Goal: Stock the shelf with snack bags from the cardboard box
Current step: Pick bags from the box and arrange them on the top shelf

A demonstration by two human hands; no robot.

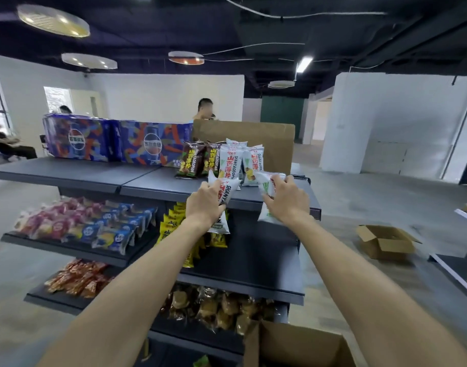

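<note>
Four dark tiers make up the shelf [76, 173] in front of you, with blue cola cases [116, 141] along the back of the top tier. Below your arms, the cardboard box [296, 345] stands open. Upright white snack bags [240, 160] stand in a row on the top tier's right end. Your left hand [204, 205] is clamped on one white bag [227, 192] at the shelf's front edge; your right hand [286, 198] grips another white bag [266, 185] just beside it.
</note>
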